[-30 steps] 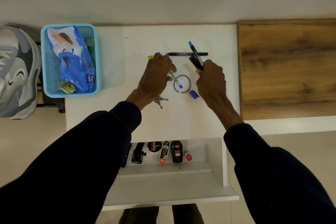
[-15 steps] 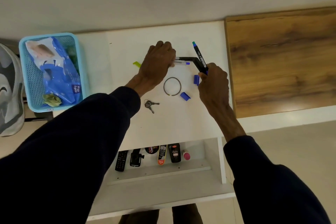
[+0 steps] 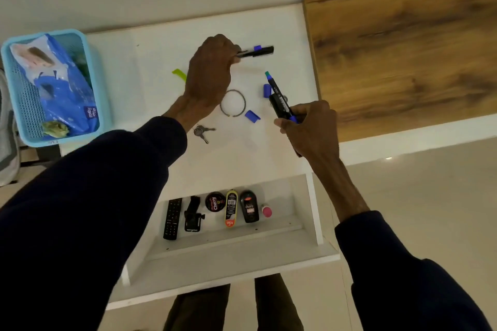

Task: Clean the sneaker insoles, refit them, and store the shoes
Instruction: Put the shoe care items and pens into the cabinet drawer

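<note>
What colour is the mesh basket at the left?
Light blue; the basket shows best in the head view.

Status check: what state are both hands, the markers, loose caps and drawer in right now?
Left hand: grips the black marker by one end.
Right hand: holds the marker bundle, green tip uncapped.
Blue caps: loose on the white top.
Drawer: pulled open.
</note>
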